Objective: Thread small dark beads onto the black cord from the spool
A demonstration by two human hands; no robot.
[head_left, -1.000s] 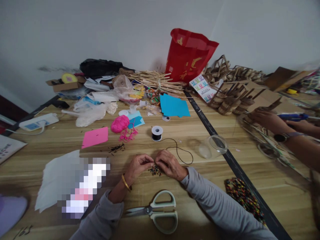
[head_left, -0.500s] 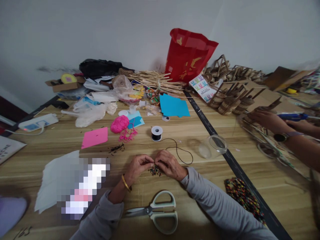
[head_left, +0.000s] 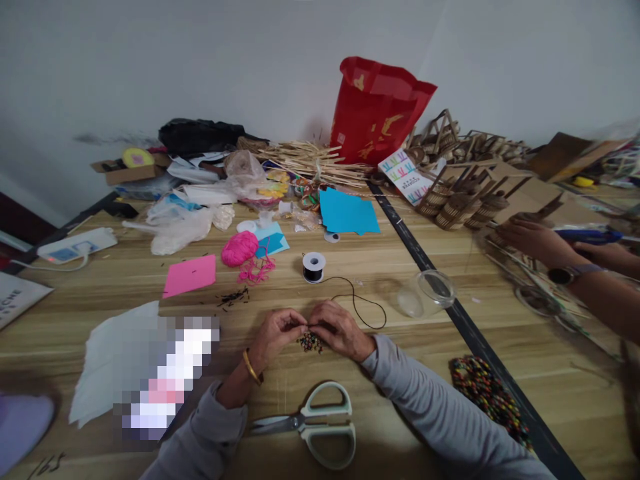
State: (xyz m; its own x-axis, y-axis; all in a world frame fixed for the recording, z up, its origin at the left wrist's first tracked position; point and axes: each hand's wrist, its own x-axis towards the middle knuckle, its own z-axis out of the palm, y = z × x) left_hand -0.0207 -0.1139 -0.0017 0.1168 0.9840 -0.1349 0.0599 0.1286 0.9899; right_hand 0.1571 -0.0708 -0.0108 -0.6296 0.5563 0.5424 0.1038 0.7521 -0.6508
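Observation:
My left hand (head_left: 280, 333), with a gold bangle at its wrist, is pinched closed over a small pile of colourful beads (head_left: 311, 343). Fingertips to fingertips with it, my right hand (head_left: 337, 328) is closed in a pinch too. What lies between the fingers is too small to make out. Black cord (head_left: 354, 293) runs from a white spool (head_left: 313, 267) and curls back toward my right hand. Scissors (head_left: 297, 423) with pale handles lie partly open nearer me. A heap of strung beads (head_left: 487, 397) rests beyond my right forearm.
A clear plastic jar (head_left: 434, 293) lies right of the spool. Pink yarn (head_left: 240, 249), a pink sheet (head_left: 190, 275) and black bits (head_left: 233, 298) are at left. Another person's hands (head_left: 535, 241) work by small woven baskets (head_left: 457, 208). A red bag (head_left: 380, 110) stands behind.

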